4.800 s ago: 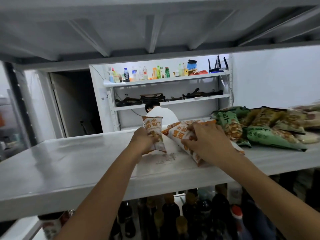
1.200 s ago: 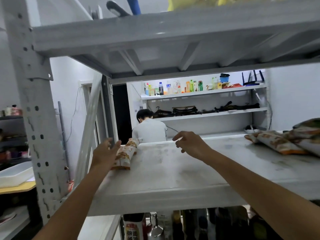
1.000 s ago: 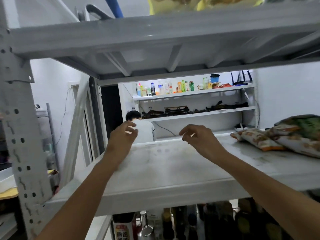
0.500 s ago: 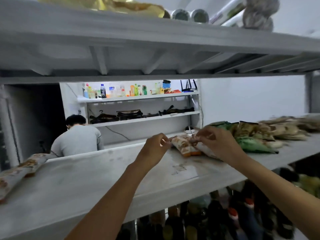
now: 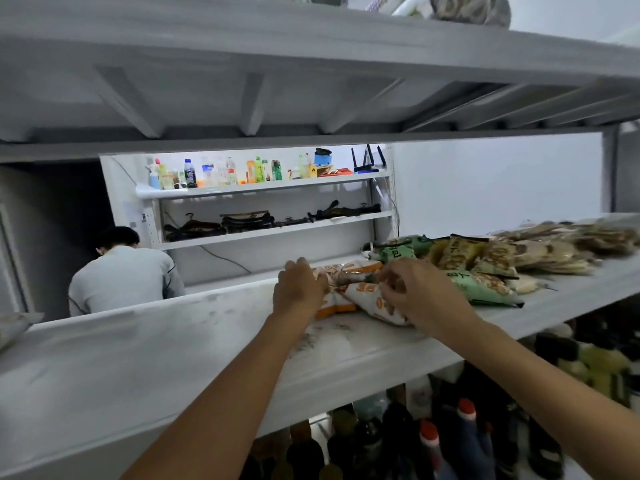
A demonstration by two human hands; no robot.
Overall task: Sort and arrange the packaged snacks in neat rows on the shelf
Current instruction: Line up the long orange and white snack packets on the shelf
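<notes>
Two orange-and-white snack packets lie side by side on the grey metal shelf (image 5: 173,341) near its middle. My left hand (image 5: 298,289) curls over the left packet (image 5: 334,303) from the left. My right hand (image 5: 422,296) grips the right packet (image 5: 375,301) at its right end. Just right of them lie green packets (image 5: 481,289) and a heap of yellow and brown packets (image 5: 491,254), some overlapping. Another orange-and-white packet (image 5: 12,327) lies at the far left end of the shelf, cut off by the frame edge.
The shelf above (image 5: 311,64) hangs low over the work space. Dark bottles with red caps (image 5: 433,441) stand on the level below. Behind the shelf a person in a grey top (image 5: 121,275) bends away, with a white wall rack of bottles (image 5: 263,185) beyond.
After leaving one packet at the shelf's left end, both hands came right to the pile. In the last half second they closed onto the two orange-and-white packets.
</notes>
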